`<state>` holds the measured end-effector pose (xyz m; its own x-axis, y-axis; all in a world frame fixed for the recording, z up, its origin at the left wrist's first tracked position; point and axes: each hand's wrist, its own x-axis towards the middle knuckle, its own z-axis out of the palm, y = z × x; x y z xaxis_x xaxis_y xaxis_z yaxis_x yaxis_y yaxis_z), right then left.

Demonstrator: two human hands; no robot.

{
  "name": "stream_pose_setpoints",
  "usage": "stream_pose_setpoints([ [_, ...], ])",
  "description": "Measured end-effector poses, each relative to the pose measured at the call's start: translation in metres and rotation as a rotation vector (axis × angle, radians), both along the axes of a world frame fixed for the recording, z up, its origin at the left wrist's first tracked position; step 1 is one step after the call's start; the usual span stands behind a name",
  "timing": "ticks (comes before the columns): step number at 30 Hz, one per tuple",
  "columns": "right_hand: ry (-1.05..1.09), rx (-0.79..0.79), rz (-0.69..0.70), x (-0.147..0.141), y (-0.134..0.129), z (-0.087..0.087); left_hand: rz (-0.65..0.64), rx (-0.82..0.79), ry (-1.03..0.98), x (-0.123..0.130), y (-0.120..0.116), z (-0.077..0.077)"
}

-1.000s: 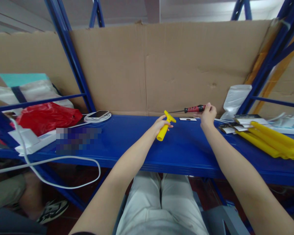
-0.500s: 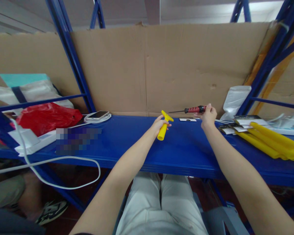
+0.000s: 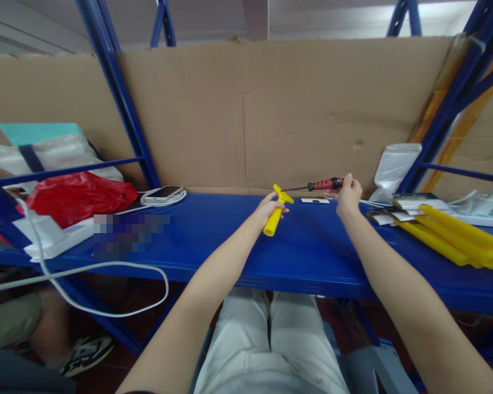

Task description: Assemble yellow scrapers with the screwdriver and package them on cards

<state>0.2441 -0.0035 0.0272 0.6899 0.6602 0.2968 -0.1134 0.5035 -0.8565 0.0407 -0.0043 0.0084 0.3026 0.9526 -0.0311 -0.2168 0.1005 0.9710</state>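
Note:
Fingers of my left hand are wrapped round a yellow T-shaped plastic piece, its round open end pointing down toward me. My right hand is closed on the handle end of a red and black screwdriver. The screwdriver lies nearly level, its thin shaft pointing left, and its tip meets the top part of the yellow piece. Whether the tip sits inside it or only against it is too small to tell. Both hands are above the blue shelf.
Yellow tubes with labelled cards lie at the right. At the left are a phone on a coiled cable, a red bag and a white power strip. Cardboard stands behind. A person's leg shows lower left.
The screwdriver has moved slightly left, and its tip now reaches the yellow piece. The yellow piece has turned a little in my left hand.

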Motion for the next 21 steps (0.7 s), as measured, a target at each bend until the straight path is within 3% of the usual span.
stream_pose_setpoints([
  [21, -0.009, 0.019, -0.004, 0.0040, 0.0035, -0.0033, -0.025, -0.008, -0.013, -0.0009, 0.0017, 0.0004],
])
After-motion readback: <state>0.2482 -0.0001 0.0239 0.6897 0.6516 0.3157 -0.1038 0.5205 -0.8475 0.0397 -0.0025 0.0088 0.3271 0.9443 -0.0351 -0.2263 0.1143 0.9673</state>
